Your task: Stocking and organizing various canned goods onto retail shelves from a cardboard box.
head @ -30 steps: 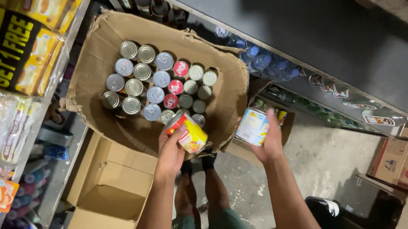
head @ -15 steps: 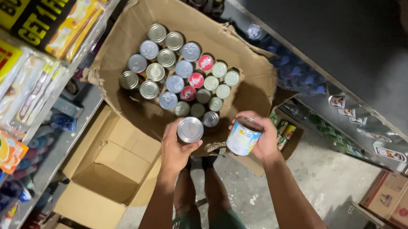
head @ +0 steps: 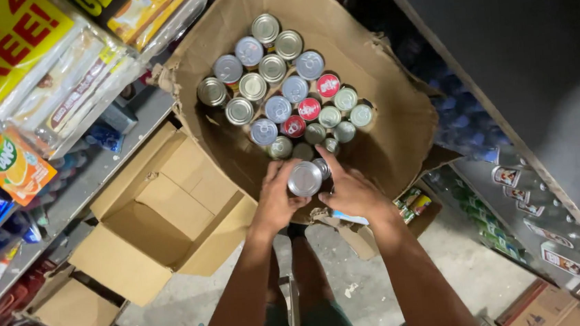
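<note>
Head view looks straight down on a large torn cardboard box point(head: 397, 127) packed with upright tins point(head: 283, 88), silver, blue and red lids showing in close rows that fill the far and middle part of the floor of the box. The near corner is not yet filled. Both hands meet at the near rim. The left hand point(head: 278, 200) wraps its fingers around a silver-topped can point(head: 304, 178), held upright just above the near row. The right hand point(head: 354, 191) curls close against it on the other side, fingers closed around a second can point(head: 323, 169) of which only a sliver of lid shows; how firmly it grips I cannot tell for sure, though the fingers are bent tight. Judging by the rows, most of the box is loaded and only the near edge has room left. To the left, an open empty carton point(head: 163, 214) sits on the concrete floor point(head: 382, 280), and shelves point(head: 77, 180) with packets run along that side. Bottled goods line a rack point(head: 527, 199) on the right.
</note>
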